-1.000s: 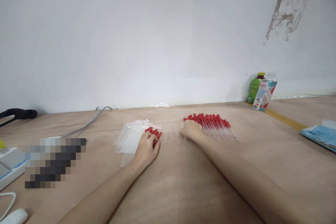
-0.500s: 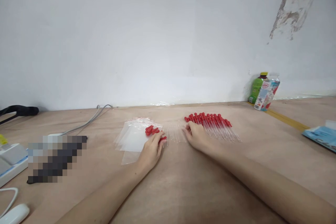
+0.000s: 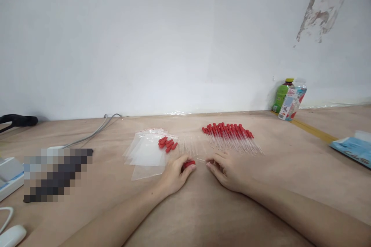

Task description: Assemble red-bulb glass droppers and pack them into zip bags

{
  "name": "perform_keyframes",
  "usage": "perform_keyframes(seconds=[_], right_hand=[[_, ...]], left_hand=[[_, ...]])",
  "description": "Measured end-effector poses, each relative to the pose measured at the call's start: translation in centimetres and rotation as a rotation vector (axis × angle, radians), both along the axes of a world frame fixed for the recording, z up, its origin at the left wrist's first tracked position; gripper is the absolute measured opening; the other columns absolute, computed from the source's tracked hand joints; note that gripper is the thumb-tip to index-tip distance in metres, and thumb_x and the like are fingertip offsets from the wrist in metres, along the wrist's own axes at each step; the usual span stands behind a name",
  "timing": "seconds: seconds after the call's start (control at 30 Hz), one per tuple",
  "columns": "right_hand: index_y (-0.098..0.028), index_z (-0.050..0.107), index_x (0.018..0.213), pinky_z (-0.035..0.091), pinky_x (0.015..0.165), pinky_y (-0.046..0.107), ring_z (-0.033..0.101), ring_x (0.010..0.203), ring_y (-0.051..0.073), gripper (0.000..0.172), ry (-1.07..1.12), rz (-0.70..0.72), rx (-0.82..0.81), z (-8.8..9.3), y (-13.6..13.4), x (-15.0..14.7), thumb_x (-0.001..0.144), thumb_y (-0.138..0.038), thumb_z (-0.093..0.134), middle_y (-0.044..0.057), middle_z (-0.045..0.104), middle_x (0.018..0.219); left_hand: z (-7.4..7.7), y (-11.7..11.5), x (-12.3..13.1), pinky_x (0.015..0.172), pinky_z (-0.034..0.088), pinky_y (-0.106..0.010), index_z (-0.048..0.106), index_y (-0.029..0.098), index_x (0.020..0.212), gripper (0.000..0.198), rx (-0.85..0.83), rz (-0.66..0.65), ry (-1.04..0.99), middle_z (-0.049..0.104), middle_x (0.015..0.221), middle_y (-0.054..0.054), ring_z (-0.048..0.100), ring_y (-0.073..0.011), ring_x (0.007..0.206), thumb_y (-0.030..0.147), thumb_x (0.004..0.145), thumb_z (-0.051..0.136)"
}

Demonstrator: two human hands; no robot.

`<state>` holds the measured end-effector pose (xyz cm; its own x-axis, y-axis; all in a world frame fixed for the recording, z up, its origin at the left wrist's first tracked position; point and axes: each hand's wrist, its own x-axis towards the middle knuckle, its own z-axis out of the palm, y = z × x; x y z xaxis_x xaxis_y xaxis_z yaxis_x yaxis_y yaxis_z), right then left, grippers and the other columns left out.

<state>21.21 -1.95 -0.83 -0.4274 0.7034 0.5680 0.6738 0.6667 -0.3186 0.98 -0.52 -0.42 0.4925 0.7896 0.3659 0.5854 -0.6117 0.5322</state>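
Observation:
My left hand (image 3: 179,171) is closed around a red rubber dropper bulb (image 3: 189,164), its end facing right. Opposite it, my right hand (image 3: 227,170) pinches a thin clear glass tube (image 3: 201,160) that points at the bulb; a small gap shows between them. Beyond my left hand, several loose red bulbs (image 3: 167,143) lie on a fan of clear zip bags (image 3: 146,148). Several bare glass tubes (image 3: 188,146) rest side by side between the bags and a row of droppers (image 3: 232,133) with red bulbs on their tubes.
A green bottle (image 3: 281,98) and a printed carton-like bottle (image 3: 292,102) stand by the wall at right. A blue packet (image 3: 352,148) lies at the right edge. On the left are a power strip (image 3: 11,175), a grey cable (image 3: 95,133) and a blurred-out dark object (image 3: 62,175).
Both hands have come nearer to me and toward each other. My left hand has carried a red bulb away from the loose ones, and my right hand has lifted a glass tube.

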Motion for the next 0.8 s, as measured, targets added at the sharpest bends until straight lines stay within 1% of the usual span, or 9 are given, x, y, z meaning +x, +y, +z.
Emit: perform_keyframes(seconds=[0.13,0.43,0.67,0.8], right_hand=[[-0.019,0.056,0.088,0.033,0.072,0.031,0.051,0.066,0.012,0.018,-0.044,0.051,0.003,-0.21,0.04,-0.05,0.084,-0.023,0.039,0.002,0.060,0.075],[-0.019,0.058,0.084,0.033,0.070,0.027,0.049,0.066,0.011,0.016,-0.032,0.120,-0.040,0.19,0.10,0.16,0.083,-0.022,0.042,0.000,0.058,0.071],[-0.020,0.061,0.086,0.034,0.073,0.029,0.050,0.068,0.012,0.020,-0.032,0.174,-0.137,0.36,0.41,0.40,0.085,-0.025,0.042,0.001,0.059,0.072],[-0.020,0.061,0.086,0.031,0.074,0.030,0.051,0.068,0.012,0.019,-0.067,0.192,-0.158,0.43,0.70,0.63,0.084,-0.023,0.043,0.001,0.061,0.075]], left_hand=[[-0.02,0.10,-0.03,0.056,0.038,-0.022,0.055,0.017,0.084,0.017,-0.036,-0.013,-0.039,0.055,0.069,0.000,0.049,-0.0133,0.063,0.029,0.085,0.043],[-0.10,0.22,-0.09,0.060,0.040,-0.022,0.058,0.017,0.085,0.017,-0.073,-0.064,-0.072,0.058,0.072,0.000,0.051,-0.0134,0.067,0.028,0.084,0.045],[0.06,-0.02,-0.48,0.067,0.043,-0.024,0.061,0.017,0.086,0.018,-0.083,-0.120,-0.082,0.062,0.079,-0.003,0.055,-0.0154,0.073,0.028,0.084,0.046],[0.18,-0.11,-0.56,0.064,0.043,-0.023,0.061,0.018,0.085,0.017,-0.109,-0.136,-0.046,0.062,0.079,-0.003,0.055,-0.0157,0.074,0.027,0.083,0.047]])
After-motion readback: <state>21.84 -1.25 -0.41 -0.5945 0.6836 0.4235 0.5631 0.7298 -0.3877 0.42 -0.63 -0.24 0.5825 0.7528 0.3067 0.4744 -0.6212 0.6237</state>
